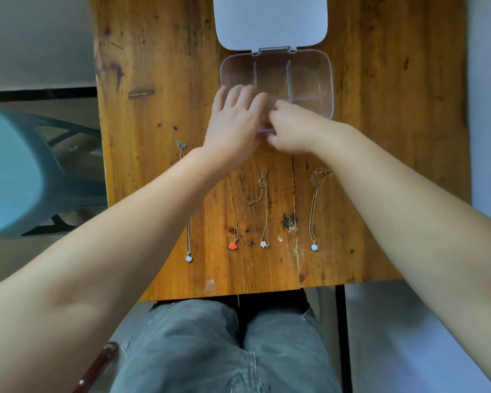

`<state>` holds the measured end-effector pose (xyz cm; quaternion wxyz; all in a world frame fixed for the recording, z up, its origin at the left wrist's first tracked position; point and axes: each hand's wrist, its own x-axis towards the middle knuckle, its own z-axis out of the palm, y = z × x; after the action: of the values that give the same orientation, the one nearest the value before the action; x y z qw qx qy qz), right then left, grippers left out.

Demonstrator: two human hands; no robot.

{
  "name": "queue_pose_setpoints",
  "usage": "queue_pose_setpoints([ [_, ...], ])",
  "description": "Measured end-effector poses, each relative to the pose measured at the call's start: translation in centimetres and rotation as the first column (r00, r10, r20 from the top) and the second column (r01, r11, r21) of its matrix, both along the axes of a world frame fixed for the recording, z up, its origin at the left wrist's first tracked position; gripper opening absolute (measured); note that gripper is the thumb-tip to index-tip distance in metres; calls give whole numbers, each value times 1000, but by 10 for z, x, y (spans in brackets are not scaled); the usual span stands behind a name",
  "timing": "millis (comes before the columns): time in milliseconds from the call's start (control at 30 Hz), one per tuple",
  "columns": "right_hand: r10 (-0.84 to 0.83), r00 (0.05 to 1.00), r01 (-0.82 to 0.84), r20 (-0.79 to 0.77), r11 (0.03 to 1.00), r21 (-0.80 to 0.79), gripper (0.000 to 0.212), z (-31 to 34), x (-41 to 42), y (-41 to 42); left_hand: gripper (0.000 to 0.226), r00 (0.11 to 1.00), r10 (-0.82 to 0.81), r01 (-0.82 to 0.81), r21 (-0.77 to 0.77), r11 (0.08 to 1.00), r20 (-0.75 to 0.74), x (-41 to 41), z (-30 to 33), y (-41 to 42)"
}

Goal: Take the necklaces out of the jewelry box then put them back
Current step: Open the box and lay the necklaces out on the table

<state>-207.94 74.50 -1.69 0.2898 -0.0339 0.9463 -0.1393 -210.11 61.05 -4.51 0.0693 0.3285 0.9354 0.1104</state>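
A clear plastic jewelry box [309, 78] with dividers lies open on the wooden table, its white lid [270, 21] flipped back. My left hand [236, 123] and my right hand [292, 129] meet over the box's near edge, fingers curled together; what they hold is hidden. Several necklaces lie stretched out on the table in front of me: a white-pendant one [188, 258] partly under my left forearm, a red heart one [233, 246], a flower one [264, 244] and a round pale-pendant one [314, 247].
The wooden table [153, 80] ends just before my lap. A teal plastic chair [26, 171] stands to the left. My jeans-clad legs [224, 350] are below the table edge.
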Motion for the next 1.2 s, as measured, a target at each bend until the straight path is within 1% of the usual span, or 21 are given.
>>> queue_pose_setpoints([
  [67, 41, 999, -41, 5, 998, 54, 33, -5, 0, -3, 48, 999, 41, -41, 2, 999, -4, 1, -1, -10],
  [200, 18, 999, -15, -43, 997, 71, 24, -7, 1, 0, 46, 993, 63, -69, 59, 996, 103, 2, -4, -17],
  [333, -41, 996, 36, -84, 997, -71, 8, 8, 0, 11, 50, 987, 86, -95, 69, 993, 133, 6, -4, -15],
  [400, -122, 988, 101, -94, 974, -203, 5, 23, 3, 19, 52, 993, 66, -73, 67, 995, 102, 6, 3, -13],
  [433, -182, 979, 148, -92, 944, -295, 4, 32, 6, 23, 53, 994, 28, -37, 86, 996, 102, 7, 8, -11],
  [467, -241, 967, 190, -81, 897, -398, 3, 42, 10, 27, 54, 990, -24, 5, 133, 991, 140, 8, 14, -9],
  [500, -295, 954, 229, -54, 833, -503, 4, 51, 14, 32, 52, 971, -80, 31, 214, 976, 225, 11, 21, -5],
  [533, -346, 938, 270, -13, 755, -598, 7, 60, 20, 37, 45, 931, -133, 23, 309, 951, 340, 15, 29, 1],
  [567, -395, 918, 311, 33, 667, -677, 9, 66, 27, 43, 34, 877, -167, -23, 387, 922, 450, 21, 36, 6],
  [600, -448, 891, 354, 80, 572, -740, 12, 70, 34, 48, 24, 822, -178, -86, 428, 900, 540, 26, 42, 11],
  [667, -547, 814, 439, 195, 359, -824, 14, 73, 50, 59, 27, 752, -148, -198, 435, 878, 642, 37, 49, 19],
  [733, -611, 713, 502, 345, 100, -859, 14, 72, 69, 72, 32, 732, -135, -224, 424, 878, 667, 45, 49, 24],
  [800, -624, 607, 517, 493, -161, -840, 15, 69, 90, 85, 33, 693, -137, -223, 392, 892, 708, 51, 45, 28],
  [833, -624, 562, 511, 543, -254, -821, 14, 66, 102, 91, 34, 670, -140, -211, 367, 906, 729, 52, 42, 31],
  [867, -635, 521, 506, 571, -309, -805, 13, 62, 116, 95, 35, 651, -141, -187, 338, 922, 746, 54, 40, 35],
  [900, -661, 474, 511, 581, -331, -793, 12, 57, 130, 97, 36, 635, -142, -155, 305, 940, 759, 55, 37, 40],
  [967, -747, 338, 565, 573, -326, -758, 11, 43, 161, 97, 36, 615, -140, -87, 243, 966, 776, 55, 32, 52],
  [1067, -847, 57, 699, 528, -343, -627, 14, 19, 212, 89, 31, 623, -100, -61, 177, 982, 775, 50, 25, 75],
  [1100, -860, -16, 747, 510, -350, -565, 13, 12, 228, 86, 31, 637, -93, -57, 166, 984, 765, 48, 23, 84],
  [1133, -867, -65, 788, 494, -348, -507, 11, 5, 242, 82, 31, 653, -97, -43, 165, 985, 751, 47, 22, 95],
  [1200, -883, -90, 829, 461, -323, -456, 9, -8, 262, 71, 31, 699, -136, 15, 175, 984, 702, 47, 22, 120],
])
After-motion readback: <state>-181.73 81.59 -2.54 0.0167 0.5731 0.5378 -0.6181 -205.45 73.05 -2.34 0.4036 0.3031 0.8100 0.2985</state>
